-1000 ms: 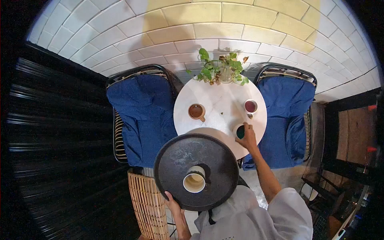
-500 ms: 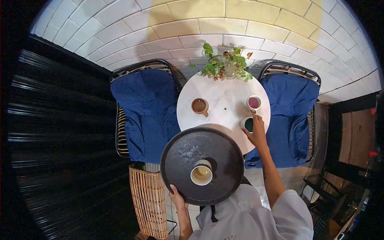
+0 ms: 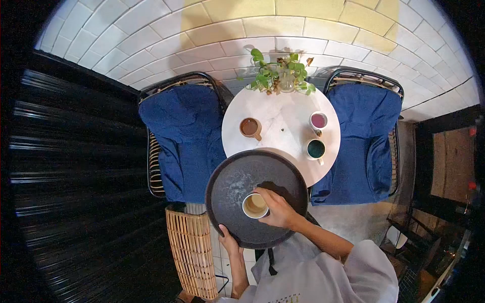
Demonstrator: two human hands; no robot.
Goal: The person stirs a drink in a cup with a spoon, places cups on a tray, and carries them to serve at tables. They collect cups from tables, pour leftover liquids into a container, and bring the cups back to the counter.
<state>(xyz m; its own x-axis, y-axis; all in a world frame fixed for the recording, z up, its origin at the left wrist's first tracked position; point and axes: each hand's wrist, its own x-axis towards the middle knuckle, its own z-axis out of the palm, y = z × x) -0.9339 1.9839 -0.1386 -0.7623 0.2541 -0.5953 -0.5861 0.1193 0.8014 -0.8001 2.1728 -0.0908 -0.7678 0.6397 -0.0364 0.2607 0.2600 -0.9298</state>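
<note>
My left hand (image 3: 230, 239) grips the lower left rim of a round black serving tray (image 3: 227, 189), thumb on top and the other fingers hidden beneath. On the tray stands a white cup (image 3: 255, 205) holding a pale drink. My right hand (image 3: 279, 209) is wrapped round this cup's right side. Beyond the tray, a round white table (image 3: 278, 111) carries a brown mug (image 3: 250, 128) on its left. Toward its right are a white mug with a dark green drink (image 3: 316, 149) and a white cup with a purple drink (image 3: 318, 120).
A leafy plant in a glass vase (image 3: 286, 81) stands at the table's back edge, near the tiled wall (image 3: 252, 48). Blue-covered chairs flank the table, one on the left (image 3: 184, 136) and one on the right (image 3: 361, 141). A woven rattan seat (image 3: 192, 252) is at lower left.
My right hand has let go of the dark green drink's mug on the table and come back to the cup on the tray. My left hand still holds the tray.
</note>
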